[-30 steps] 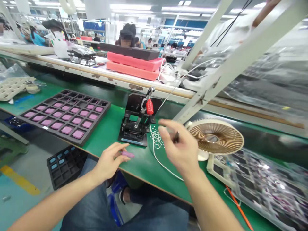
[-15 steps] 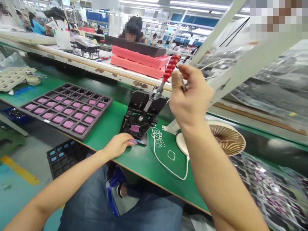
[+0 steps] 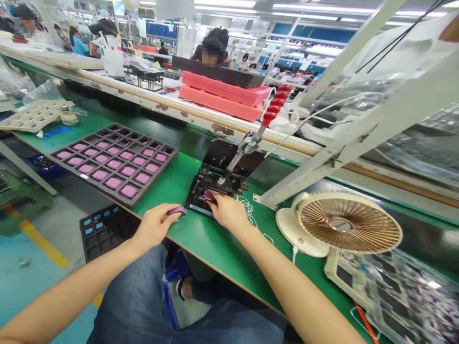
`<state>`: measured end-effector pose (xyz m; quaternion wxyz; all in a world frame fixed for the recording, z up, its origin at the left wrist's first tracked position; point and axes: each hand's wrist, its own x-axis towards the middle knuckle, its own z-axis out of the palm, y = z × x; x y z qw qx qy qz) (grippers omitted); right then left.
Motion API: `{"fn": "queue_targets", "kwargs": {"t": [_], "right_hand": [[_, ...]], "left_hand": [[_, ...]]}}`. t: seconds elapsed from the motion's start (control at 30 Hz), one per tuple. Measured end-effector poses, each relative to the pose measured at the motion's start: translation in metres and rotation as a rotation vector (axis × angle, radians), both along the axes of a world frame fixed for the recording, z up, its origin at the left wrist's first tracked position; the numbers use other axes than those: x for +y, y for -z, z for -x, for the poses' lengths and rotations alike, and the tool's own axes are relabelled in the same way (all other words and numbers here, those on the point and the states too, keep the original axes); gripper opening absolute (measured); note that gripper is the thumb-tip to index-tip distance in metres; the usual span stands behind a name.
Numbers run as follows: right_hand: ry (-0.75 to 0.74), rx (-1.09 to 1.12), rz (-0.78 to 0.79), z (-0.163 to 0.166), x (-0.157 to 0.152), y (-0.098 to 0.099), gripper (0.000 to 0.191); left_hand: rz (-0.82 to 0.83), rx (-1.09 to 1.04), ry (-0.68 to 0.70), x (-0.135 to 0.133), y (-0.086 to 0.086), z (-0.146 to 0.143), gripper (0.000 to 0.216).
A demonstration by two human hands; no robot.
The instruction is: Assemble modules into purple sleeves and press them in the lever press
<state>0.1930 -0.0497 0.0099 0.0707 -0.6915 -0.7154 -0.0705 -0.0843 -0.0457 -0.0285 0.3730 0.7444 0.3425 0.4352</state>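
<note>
My left hand [image 3: 156, 225] pinches a small purple-faced square piece [image 3: 177, 210] above the green bench, just left of the black clamp fixture [image 3: 201, 203]. Over the fixture's bed, my right hand [image 3: 225, 209] has its fingers at another purple piece [image 3: 208, 195] lying in it. Those fingertips are partly hidden, but they appear closed on the piece's edge. The fixture's red-handled toggle clamp [image 3: 277, 104] stands raised, with neither hand on it. A black foam tray [image 3: 134, 203] of similar purple pieces lies to the left.
A round fan [image 3: 340, 224] stands right of the fixture, near a loose white cord [image 3: 250, 210]. Bagged parts [image 3: 412, 286] lie at the far right. Red foam blocks [image 3: 222, 98] sit on the shelf behind. Below the bench edge is another dark tray [image 3: 103, 231].
My right hand has come down from beside the red handle to the piece in the fixture. My left hand has drawn back left with its purple piece. The view has shifted.
</note>
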Motion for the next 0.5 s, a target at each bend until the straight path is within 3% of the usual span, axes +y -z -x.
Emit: {"fn": "queue_targets", "kwargs": {"t": [0.17, 0.37, 0.5], "right_hand": [[-0.052, -0.01, -0.011, -0.002, -0.014, -0.007, 0.053], [-0.07, 0.152, -0.287, -0.014, -0.094, -0.004, 0.038], [-0.051, 0.31, -0.261, -0.013, -0.143, -0.002, 0.037]], "left_hand": [[-0.212, 0.115, 0.002, 0.021, -0.019, -0.026, 0.025], [-0.435, 0.292, 0.234, 0.061, -0.019, -0.099, 0.032], [-0.503, 0.363, 0.327, 0.071, -0.012, -0.119, 0.044]]}}
